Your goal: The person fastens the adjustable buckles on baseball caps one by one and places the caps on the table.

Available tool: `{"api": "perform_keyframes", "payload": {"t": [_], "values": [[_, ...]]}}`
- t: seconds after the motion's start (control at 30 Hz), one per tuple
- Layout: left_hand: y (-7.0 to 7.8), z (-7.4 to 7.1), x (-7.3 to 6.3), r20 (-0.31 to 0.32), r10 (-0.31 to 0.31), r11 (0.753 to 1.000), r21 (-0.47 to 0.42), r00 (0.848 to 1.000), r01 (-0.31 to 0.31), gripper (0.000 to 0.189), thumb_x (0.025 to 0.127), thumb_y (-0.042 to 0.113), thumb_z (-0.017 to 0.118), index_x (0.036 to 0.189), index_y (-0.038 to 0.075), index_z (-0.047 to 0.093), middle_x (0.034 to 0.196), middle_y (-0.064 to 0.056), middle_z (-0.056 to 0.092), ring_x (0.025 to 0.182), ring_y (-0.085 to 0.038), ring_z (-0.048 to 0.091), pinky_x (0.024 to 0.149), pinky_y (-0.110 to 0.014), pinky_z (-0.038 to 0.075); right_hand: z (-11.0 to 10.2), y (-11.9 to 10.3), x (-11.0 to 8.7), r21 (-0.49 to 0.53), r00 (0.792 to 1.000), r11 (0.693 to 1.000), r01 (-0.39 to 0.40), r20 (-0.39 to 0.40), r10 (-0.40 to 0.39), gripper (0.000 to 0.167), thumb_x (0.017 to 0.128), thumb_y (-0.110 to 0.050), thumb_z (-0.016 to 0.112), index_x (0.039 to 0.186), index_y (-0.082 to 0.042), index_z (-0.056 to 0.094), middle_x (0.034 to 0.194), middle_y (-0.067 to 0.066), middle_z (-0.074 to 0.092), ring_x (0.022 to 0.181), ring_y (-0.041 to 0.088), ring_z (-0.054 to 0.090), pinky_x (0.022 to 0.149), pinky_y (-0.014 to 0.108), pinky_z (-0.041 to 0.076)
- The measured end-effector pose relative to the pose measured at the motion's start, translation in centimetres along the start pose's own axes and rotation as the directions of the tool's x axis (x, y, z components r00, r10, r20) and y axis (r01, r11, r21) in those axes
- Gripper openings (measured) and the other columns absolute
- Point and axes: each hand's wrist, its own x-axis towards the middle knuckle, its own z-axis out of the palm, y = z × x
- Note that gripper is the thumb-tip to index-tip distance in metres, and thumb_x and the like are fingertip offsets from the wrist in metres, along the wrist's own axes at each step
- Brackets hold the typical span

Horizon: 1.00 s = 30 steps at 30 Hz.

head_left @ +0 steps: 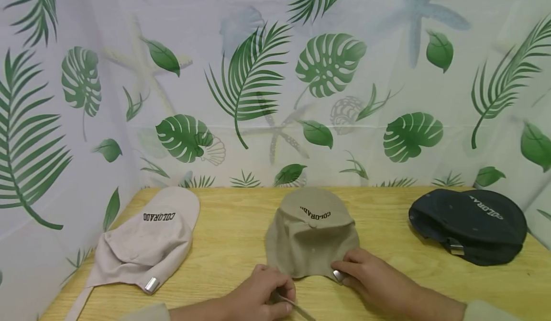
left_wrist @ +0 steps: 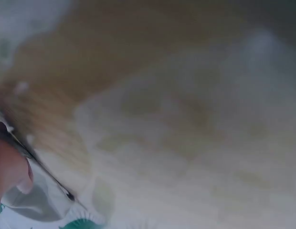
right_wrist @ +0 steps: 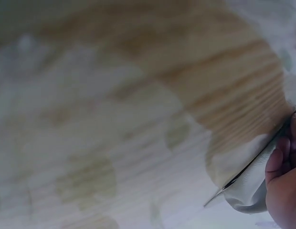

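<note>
A khaki baseball cap [head_left: 316, 235] with COLORADO lettering lies mid-table, its brim toward the back wall and its rear edge toward me. At its near left side, my left hand [head_left: 264, 292] pinches the cap's loose strap [head_left: 303, 311], whose end sticks out to the right past the fingers. My right hand [head_left: 376, 275] grips the near right edge of the cap, beside the metal buckle [head_left: 338, 276]. In the right wrist view, curled fingers [right_wrist: 274, 162] lie against the grey-looking fabric [right_wrist: 253, 188]. Most of both wrist views is blurred.
To the left lies a pale pink COLORADO cap [head_left: 148, 239], its strap hanging toward the table's near edge and its buckle showing. A dark navy cap [head_left: 473, 225] rests at the right. Behind the wooden table [head_left: 228, 235] hangs a leaf-patterned cloth [head_left: 267, 153].
</note>
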Motion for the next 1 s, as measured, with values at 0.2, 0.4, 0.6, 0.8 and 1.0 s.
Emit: {"api": "perform_keyframes", "payload": {"t": [0.2, 0.4, 0.6, 0.8, 1.0], "values": [[0.9, 1.5, 1.1, -0.299, 0.106, 0.981, 0.189, 0.948, -0.05, 0.011, 0.095, 0.019, 0.067, 0.09, 0.014, 0.076, 0.083, 0.008, 0.074, 0.071, 0.012, 0.056, 0.077, -0.014, 0.042, 0.0, -0.1, -0.4, -0.009, 0.997, 0.999, 0.033, -0.062, -0.034, 0.025, 0.095, -0.017, 0.066, 0.119, -0.013, 0.071, 0.098, -0.011, 0.055, 0.083, -0.005, 0.049, 0.066, 0.019, 0.047], [0.9, 1.2, 1.9, -0.264, 0.254, 0.917, 0.371, 0.93, -0.145, 0.012, 0.092, 0.005, 0.065, 0.09, 0.013, 0.073, 0.082, 0.008, 0.072, 0.071, 0.007, 0.058, 0.074, -0.008, 0.042, 0.2, -0.1, -0.3, -0.042, 0.989, 0.995, 0.088, -0.112, -0.092, 0.024, 0.092, -0.018, 0.07, 0.116, -0.014, 0.072, 0.098, -0.01, 0.057, 0.084, -0.002, 0.051, 0.066, 0.02, 0.047], [0.4, -1.0, 1.1, 0.102, 0.258, 0.906, 0.32, 0.961, -0.278, 0.019, 0.085, 0.012, 0.058, 0.096, 0.023, 0.07, 0.095, 0.013, 0.067, 0.088, 0.003, 0.05, 0.088, -0.015, 0.031, 0.3, -0.2, -0.1, -0.042, 0.988, 0.995, 0.089, -0.123, -0.093, 0.024, 0.09, -0.017, 0.073, 0.114, -0.016, 0.073, 0.096, -0.011, 0.057, 0.083, -0.002, 0.05, 0.065, 0.019, 0.045], [0.3, -2.5, 0.2, 0.319, 0.218, 0.851, 0.4, 0.922, -0.34, 0.016, 0.097, 0.04, 0.058, 0.088, 0.031, 0.068, 0.091, 0.02, 0.059, 0.082, 0.004, 0.037, 0.087, -0.019, 0.026, -0.1, -0.5, 0.0, -0.025, 0.993, 0.999, 0.044, -0.113, -0.047, 0.023, 0.091, -0.021, 0.073, 0.113, -0.016, 0.074, 0.095, -0.013, 0.057, 0.08, -0.005, 0.046, 0.064, 0.018, 0.043], [0.5, -3.0, 0.5, 0.324, 0.194, 0.884, 0.352, 0.926, -0.308, 0.01, 0.093, 0.022, 0.066, 0.084, 0.027, 0.064, 0.081, 0.02, 0.058, 0.077, 0.01, 0.039, 0.088, -0.018, 0.027, 0.1, -0.6, 0.3, -0.063, 0.988, 0.997, 0.041, -0.146, -0.05, 0.023, 0.087, -0.021, 0.077, 0.109, -0.018, 0.076, 0.092, -0.014, 0.055, 0.078, -0.005, 0.044, 0.064, 0.017, 0.042]]}}
